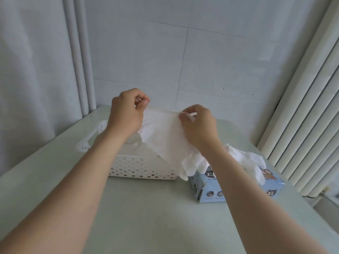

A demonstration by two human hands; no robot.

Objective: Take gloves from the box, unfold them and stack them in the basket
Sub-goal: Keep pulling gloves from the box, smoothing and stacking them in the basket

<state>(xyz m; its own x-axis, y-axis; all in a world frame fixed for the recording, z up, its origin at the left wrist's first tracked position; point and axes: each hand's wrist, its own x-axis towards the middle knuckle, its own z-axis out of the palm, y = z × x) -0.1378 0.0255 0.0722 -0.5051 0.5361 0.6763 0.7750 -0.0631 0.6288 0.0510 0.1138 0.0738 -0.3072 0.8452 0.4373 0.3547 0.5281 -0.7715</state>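
Observation:
A white disposable glove point(165, 136) hangs spread out in the air above the white perforated basket point(139, 167). My left hand point(128, 112) pinches the left end of its cuff and my right hand point(200, 125) pinches the right end. The glove's fingers dangle down over the basket's right corner. The light blue glove box point(207, 189), marked XL, lies on the table to the right of the basket. More white gloves point(245, 160) spill out of its top, behind my right forearm. The glove and my arms hide most of the basket's inside.
The pale green table point(146, 217) runs from the wall to the near edge. A tiled wall stands behind it, a grey curtain point(36, 70) hangs at the left, and a white ribbed radiator point(302, 125) leans along the right side.

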